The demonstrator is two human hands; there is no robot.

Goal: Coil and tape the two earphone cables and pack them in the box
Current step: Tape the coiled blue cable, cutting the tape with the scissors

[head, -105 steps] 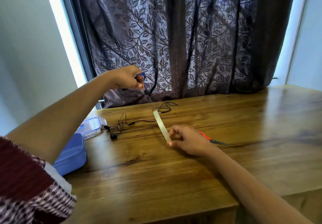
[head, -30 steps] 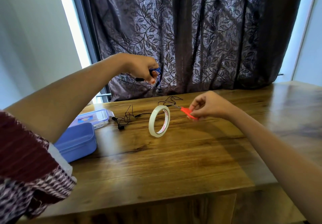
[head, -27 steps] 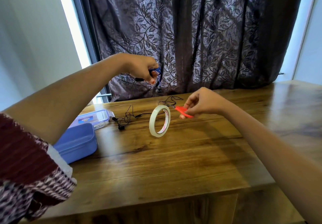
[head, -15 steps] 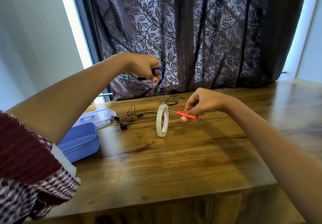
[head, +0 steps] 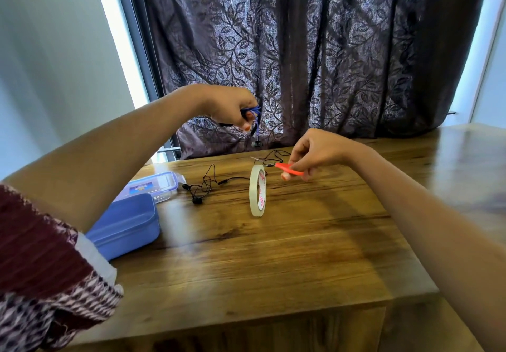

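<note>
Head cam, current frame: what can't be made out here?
All head view.
Blue earphone cable: mostly inside the left hand; whether it is fully coiled or taped, cannot tell.
Scissors: right hand covers most of the handles; the blades are thin and blurred by the tape roll, open or closed unclear.
Blue box: left forearm hides its near end; contents not visible.
Lid label: too small to read.

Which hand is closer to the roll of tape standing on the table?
Right. The right hand, pinching the red scissors, is just beside the top of the tape roll. The left hand is raised higher and farther off, gripping the blue earphone cable.
</note>
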